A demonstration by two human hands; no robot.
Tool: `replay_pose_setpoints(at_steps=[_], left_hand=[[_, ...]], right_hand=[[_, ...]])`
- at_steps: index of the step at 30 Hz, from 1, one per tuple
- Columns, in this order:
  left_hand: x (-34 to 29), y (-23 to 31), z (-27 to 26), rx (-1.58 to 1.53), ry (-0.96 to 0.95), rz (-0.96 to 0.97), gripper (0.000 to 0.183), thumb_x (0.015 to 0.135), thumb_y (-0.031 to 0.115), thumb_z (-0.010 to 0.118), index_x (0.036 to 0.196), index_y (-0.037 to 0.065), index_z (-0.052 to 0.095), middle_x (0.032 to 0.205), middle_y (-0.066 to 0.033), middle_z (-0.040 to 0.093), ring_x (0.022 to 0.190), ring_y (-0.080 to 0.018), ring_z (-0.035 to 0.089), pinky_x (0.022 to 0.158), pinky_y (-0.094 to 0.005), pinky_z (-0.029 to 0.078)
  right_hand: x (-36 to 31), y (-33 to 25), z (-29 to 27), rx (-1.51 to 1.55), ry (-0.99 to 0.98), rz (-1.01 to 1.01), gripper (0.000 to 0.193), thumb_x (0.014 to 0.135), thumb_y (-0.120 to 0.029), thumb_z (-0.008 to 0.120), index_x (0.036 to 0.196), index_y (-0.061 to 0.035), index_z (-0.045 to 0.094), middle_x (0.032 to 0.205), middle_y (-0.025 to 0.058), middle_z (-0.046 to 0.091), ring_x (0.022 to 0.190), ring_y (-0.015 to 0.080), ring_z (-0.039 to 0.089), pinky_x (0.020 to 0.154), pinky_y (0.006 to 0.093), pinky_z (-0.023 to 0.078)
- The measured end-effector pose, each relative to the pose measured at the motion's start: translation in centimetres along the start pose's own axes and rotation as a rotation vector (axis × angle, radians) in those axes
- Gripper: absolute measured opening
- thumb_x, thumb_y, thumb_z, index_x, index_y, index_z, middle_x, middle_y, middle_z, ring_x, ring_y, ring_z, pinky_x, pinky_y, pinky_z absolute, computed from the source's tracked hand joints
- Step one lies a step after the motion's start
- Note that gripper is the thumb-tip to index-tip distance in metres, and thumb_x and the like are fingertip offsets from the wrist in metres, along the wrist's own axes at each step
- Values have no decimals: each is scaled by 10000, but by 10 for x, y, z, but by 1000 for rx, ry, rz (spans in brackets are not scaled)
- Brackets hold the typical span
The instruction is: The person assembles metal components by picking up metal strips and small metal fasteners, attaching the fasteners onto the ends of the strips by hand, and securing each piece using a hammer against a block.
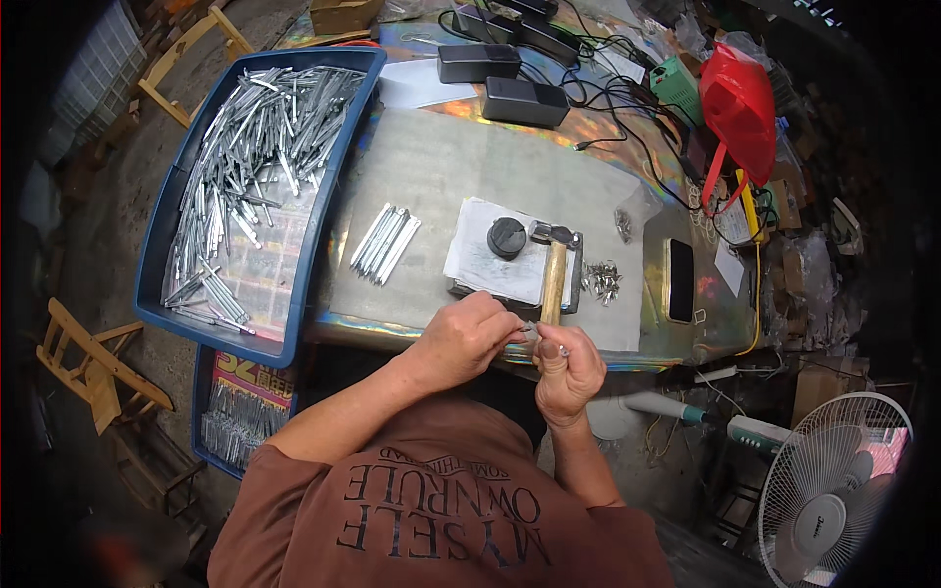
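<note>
Assembly step, prob. – left hand [461,338] and right hand [569,365] together at bench edge, both pinched on small metal piece [534,335], w/ hammer [554,274] just beyond – next needs steady alignment.

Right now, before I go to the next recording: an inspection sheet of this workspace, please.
Surface: grey mat over a shiny iridescent table top.
Job's things: small metal piece pinched between both hands; hammer on a paper-covered block; bundle of metal strips.
Clutter: blue tray full of strips; small fasteners; red bag.
Grips: left hand and right hand both closed on the piece.
Cables: black adapters with tangled leads.
Surroundings: white fan; wooden frames.
</note>
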State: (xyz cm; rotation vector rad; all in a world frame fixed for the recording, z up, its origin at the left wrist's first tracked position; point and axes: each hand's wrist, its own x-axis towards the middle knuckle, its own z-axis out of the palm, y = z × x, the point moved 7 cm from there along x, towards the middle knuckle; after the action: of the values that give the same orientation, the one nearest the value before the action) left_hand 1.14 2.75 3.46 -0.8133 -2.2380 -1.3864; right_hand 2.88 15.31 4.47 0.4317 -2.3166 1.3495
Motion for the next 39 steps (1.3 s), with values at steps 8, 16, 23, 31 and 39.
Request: replay_pose_setpoints(at_steps=[8,16,23,31,39], left_hand=[[-1,6,-1,26,-46,67,153,630,40,651,715,30,524,638,-71,499,575,-227,490,499,-311,406],[-4,7,-8,100,-61,58,149,630,36,644,719,34,524,655,-66,505,589,-222,497,504,-307,410],[-19,-13,-44,188,78,-114,131,656,11,628,758,28,549,659,-84,522,600,-246,513,521,-321,418],[-44,-68,-89,586,152,-373,95,700,30,599,785,19,558,672,-131,537,619,-291,526,546,-369,417],[-46,-89,-79,751,83,-427,90,712,107,592,710,47,526,642,-116,514,619,-291,522,550,-384,427]], right_hand=[[-3,15,2,339,55,294,238,837,-216,527,776,11,570,547,24,483,477,72,451,431,203,338],[-3,19,15,575,-4,456,262,858,-233,497,841,18,570,567,1,491,461,27,387,409,159,294],[-5,20,12,596,-45,470,341,863,-167,475,1145,22,441,682,12,510,492,11,364,441,141,297],[-5,17,0,621,0,443,224,886,-120,414,996,41,525,630,29,491,483,27,364,435,149,287],[-8,16,3,564,-25,435,216,882,-111,418,974,41,541,628,34,495,472,27,367,423,151,298]])
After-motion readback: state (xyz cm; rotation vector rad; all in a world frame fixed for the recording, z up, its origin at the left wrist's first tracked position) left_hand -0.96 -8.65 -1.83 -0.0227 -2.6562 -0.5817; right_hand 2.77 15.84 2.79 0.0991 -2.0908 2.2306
